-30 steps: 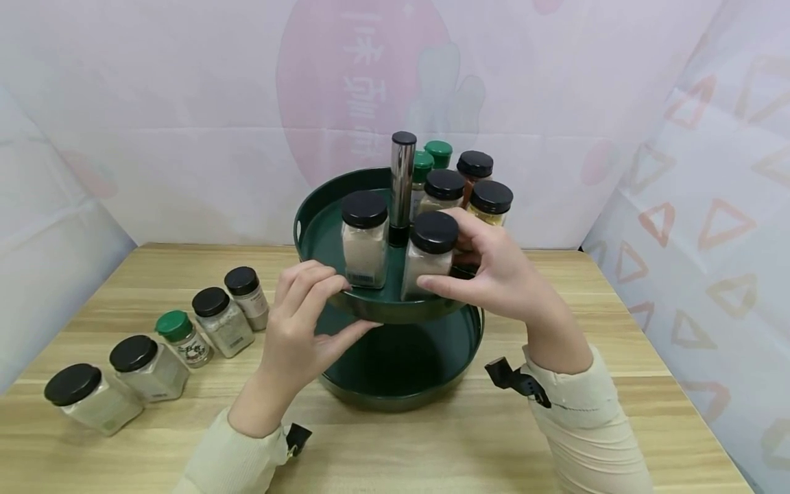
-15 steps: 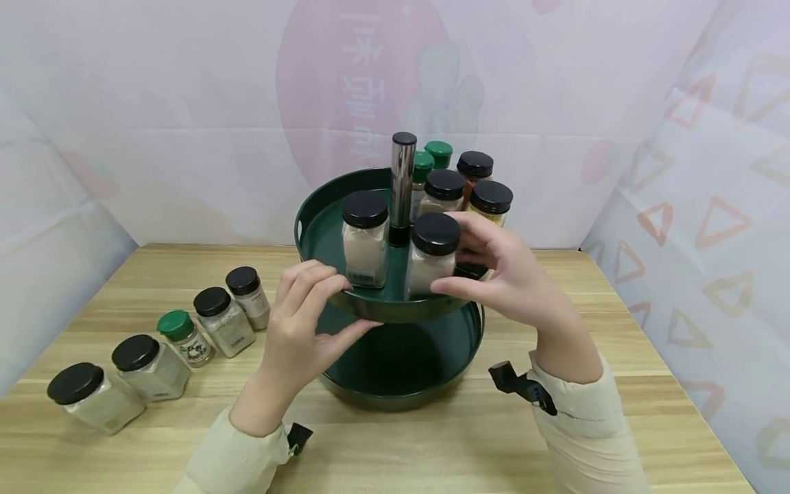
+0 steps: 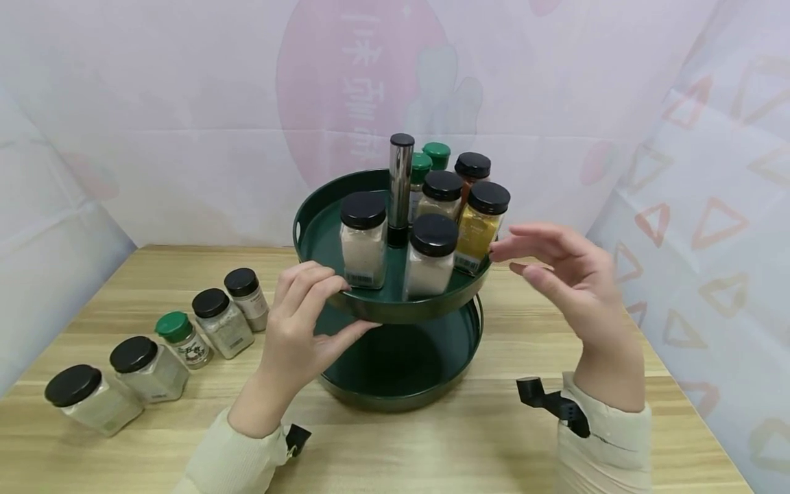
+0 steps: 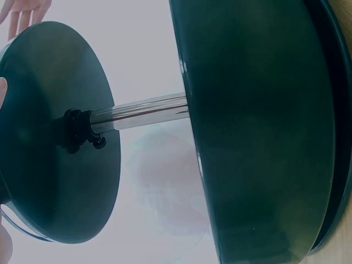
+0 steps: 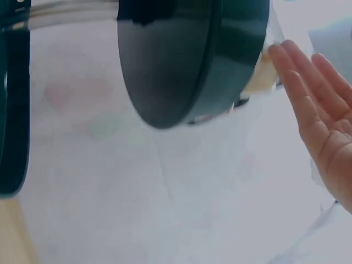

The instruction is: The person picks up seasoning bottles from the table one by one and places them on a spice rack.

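My left hand (image 3: 302,329) pinches the front rim of the upper tray (image 3: 401,312) of a dark green two-tier rack, fingers over the edge and thumb beneath. To the right of that tray my right hand (image 3: 574,281) hangs in the air with loosely bent fingers, holding nothing. On the upper tray, near the front, stand two black-lidded spice jars, a left jar (image 3: 363,243) and a right jar (image 3: 430,264). A yellow spice jar (image 3: 478,230) is closest to the right fingertips. Behind it are a reddish jar (image 3: 472,168), another black-lidded jar (image 3: 441,192) and green-capped bottles (image 3: 437,154).
The lower tray (image 3: 401,401) rests on the wooden table (image 3: 457,453). A metal post (image 3: 401,182) rises through the upper tray. At the left, several jars lie tilted in a row, among them a green-capped bottle (image 3: 185,339) and a large black-lidded jar (image 3: 92,398).
My right hand has let go of the front right spice jar and moved right, away from the tray. The jar stays on the tray. My left hand keeps its hold.
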`<action>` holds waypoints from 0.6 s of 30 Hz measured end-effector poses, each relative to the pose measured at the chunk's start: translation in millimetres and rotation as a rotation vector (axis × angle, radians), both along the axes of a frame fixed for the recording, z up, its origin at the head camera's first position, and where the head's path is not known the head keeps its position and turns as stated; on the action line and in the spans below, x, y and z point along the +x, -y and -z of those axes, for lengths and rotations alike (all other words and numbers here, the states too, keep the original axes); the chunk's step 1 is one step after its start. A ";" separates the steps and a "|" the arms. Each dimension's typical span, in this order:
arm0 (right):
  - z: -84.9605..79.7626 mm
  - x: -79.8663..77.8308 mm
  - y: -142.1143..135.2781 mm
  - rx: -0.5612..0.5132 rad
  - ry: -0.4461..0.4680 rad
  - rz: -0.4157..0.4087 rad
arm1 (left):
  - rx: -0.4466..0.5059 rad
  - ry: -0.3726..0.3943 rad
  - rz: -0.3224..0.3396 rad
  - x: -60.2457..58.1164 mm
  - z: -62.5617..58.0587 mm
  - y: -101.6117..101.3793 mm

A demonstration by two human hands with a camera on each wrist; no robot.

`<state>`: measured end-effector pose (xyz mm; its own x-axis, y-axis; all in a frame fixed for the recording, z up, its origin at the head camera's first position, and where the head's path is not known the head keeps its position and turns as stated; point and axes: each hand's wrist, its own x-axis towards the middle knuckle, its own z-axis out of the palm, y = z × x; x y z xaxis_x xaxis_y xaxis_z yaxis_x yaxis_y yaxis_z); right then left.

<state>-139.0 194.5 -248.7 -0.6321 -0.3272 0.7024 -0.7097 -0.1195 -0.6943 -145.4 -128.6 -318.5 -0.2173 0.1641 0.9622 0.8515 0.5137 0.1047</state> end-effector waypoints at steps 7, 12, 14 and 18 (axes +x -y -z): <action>17.1 -10.2 -27.0 -0.156 0.192 0.094 | -0.004 0.004 0.000 0.2 0.2 0.1; 37.6 -23.9 -44.2 -0.111 0.484 0.094 | 0.001 0.006 0.002 0.7 0.7 0.0; 46.8 -31.4 -50.4 -0.055 0.602 0.067 | 0.005 0.007 0.000 0.8 0.6 -0.1; 64.0 -45.3 -58.5 0.060 0.807 0.049 | 0.009 0.007 -0.001 0.9 0.3 -0.4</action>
